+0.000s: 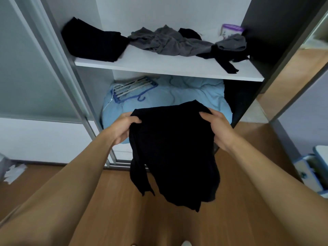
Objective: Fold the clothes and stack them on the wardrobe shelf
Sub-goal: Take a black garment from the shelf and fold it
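A black garment (pixel 174 153) hangs in front of the wardrobe, held up by its top edge. My left hand (pixel 124 128) grips its left corner and my right hand (pixel 218 126) grips its right corner. Above, on the white wardrobe shelf (pixel 159 66), a folded black garment (pixel 92 41) lies at the left. A crumpled grey garment (pixel 170 41) sprawls across the middle of the shelf. Another grey piece and a black piece (pixel 229 50) lie tangled at the right, a black strip reaching the shelf's front edge.
Below the shelf a light blue quilt (pixel 186 93) fills the lower compartment, with a blue hanger rack (pixel 133 89) on it. A purple-lidded container (pixel 230 30) stands at the shelf's back right. A sliding door frame (pixel 62 68) runs at the left. The floor is wood.
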Available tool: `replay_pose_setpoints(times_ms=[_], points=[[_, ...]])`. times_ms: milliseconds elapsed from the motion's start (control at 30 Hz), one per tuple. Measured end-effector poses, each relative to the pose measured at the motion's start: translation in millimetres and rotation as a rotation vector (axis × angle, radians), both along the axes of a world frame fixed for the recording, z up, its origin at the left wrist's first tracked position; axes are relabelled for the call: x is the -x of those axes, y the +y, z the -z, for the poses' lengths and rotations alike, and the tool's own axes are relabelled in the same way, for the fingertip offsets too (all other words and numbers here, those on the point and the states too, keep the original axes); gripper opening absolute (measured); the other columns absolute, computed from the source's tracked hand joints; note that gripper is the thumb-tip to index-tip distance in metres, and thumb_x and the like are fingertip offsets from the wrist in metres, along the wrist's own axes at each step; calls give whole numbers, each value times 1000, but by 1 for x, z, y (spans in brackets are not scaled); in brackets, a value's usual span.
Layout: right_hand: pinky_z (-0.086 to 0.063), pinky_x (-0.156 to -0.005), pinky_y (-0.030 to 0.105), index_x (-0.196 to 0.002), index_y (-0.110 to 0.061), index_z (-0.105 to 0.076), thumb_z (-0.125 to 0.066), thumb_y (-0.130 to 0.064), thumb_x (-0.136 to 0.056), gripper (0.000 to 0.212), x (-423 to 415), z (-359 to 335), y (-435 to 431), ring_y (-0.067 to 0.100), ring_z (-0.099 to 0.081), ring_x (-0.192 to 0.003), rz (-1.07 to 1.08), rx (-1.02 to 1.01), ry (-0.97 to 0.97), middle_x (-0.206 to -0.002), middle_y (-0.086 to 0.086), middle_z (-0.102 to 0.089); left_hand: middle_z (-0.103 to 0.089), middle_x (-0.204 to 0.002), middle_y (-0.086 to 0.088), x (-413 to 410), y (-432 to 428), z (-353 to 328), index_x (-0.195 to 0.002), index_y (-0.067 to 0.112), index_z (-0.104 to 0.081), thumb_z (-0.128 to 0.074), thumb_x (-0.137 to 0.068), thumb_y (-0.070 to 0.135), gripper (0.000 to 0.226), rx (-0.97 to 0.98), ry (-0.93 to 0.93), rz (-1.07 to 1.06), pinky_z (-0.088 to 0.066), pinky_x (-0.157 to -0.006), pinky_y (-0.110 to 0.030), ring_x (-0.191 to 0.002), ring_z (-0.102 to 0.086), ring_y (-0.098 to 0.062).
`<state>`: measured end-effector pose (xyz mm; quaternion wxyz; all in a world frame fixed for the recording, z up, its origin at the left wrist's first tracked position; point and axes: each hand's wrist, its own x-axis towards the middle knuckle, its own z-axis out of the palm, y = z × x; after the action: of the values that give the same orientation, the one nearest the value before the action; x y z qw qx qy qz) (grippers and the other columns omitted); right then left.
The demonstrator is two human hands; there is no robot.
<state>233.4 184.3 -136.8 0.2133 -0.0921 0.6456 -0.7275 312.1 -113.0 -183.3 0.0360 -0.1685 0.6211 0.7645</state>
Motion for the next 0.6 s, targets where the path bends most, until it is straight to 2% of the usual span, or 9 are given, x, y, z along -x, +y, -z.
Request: replay_pose_setpoints(times_ms=[100,233,267,333,367,433,500,567,600], points=[[-58,-85,27,-108,-16,-77,-61,-11,-93,23,4,1,7,27,-72,-104,17,-13,0,-110,12,-75,-78,-100,-5,6,2,5,-106,14,-75,-54,-93,-4,30,70,53,-13,-56,-73,-19,-92,-74,-16],[-59,-86,28,-107,-15,-77,-61,-10,-94,21,-4,-1,3,26,-73,-102,9,29,-7,-110,13,-75,-73,-75,13,18,7,5,-91,17,-75,-70,-90,7,11,417,60,-227,-46,-63,-4,-70,-67,4],[-59,-82,26,-104,-15,-78,-61,-12,-95,20,-7,-2,-2,25,-73,-100,13,43,-8,-108,12,-76,-71,-75,11,20,9,4,-90,15,-75,-72,-90,14,3,477,33,-293,-44,-61,-4,-70,-66,1],[-58,-77,23,-98,-19,-80,-61,-16,-97,19,-14,-3,-12,21,-74,-95,22,47,7,-103,8,-77,-65,-77,1,22,12,4,-95,10,-74,-69,-92,33,24,537,-85,-411,-47,-59,-18,-70,-62,-14],[-58,-76,22,-96,-21,-79,-61,-17,-97,19,-18,-2,-18,20,-74,-93,19,27,26,-100,6,-78,-62,-75,-3,20,15,2,-101,8,-72,-61,-95,43,37,436,-176,-399,-45,-52,-21,-63,-59,-18],[-57,-81,24,-97,-21,-78,-61,-18,-98,17,-24,3,-28,17,-73,-90,5,-85,104,-97,5,-78,-69,-75,-10,13,28,-4,-110,6,-67,-40,-99,60,62,119,-379,-139,-46,-45,-18,-53,-65,-21],[-53,-84,26,-97,-17,-76,-62,-16,-97,15,-29,12,-36,14,-69,-89,-43,-256,213,-96,8,-77,-76,-93,-20,7,44,-3,-113,0,-65,-29,-94,74,84,-89,-469,174,-58,-56,-27,-74,-76,-30],[-49,-78,16,-99,-23,-77,-62,-13,-96,18,-37,19,-43,3,-66,-86,-173,-396,327,-87,-11,-76,-73,-103,-25,4,63,-2,-114,-4,-65,-39,-91,73,85,-216,-443,248,-63,-69,-40,-91,-74,-37],[-46,-73,10,-103,-24,-77,-63,-11,-95,21,-44,24,-46,-5,-64,-82,-260,-450,394,-86,-22,-72,-73,-101,-22,5,71,-1,-110,-2,-67,-46,-93,65,72,-232,-419,204,-63,-72,-43,-90,-74,-36]])
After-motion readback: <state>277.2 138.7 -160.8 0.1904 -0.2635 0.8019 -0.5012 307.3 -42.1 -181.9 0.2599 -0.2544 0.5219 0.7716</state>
